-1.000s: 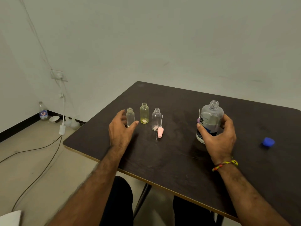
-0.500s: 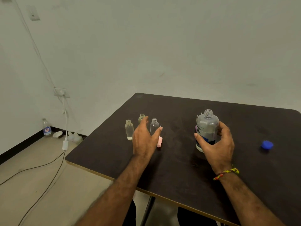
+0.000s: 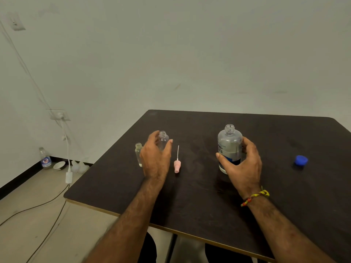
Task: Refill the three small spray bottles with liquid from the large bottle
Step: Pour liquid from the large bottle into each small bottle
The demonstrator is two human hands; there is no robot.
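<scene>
Head view, one moment, items as seen.

Left hand (image 3: pixel 155 158): fingers and thumb are curled round a clear small bottle (image 3: pixel 163 139), uncapped; only its neck and shoulder are seen above the hand, so contact with the table (image 3: pixel 199 202) cannot be told.

Second small bottle (image 3: pixel 138 154): clear, uncapped, upright on the table, just beside the left hand on its outer side. A third small bottle cannot be made out; it may be hidden behind that hand.

Pink spray cap (image 3: pixel 177 164): laid flat on the table with its thin white tube pointed away from the person, just beside the left thumb, between the two grips.

Right hand (image 3: pixel 242 166): wrapped round the lower body of the large bottle (image 3: pixel 229 145), thumb on the near side, fingers on the far side. Bottle is held upright, neck open, label partly covered; it appears to be resting on the table. A braided band (image 3: pixel 255 197) is worn at the wrist.

Blue cap (image 3: pixel 301 160): on the table, well apart from the right hand, on its outer side.
</scene>
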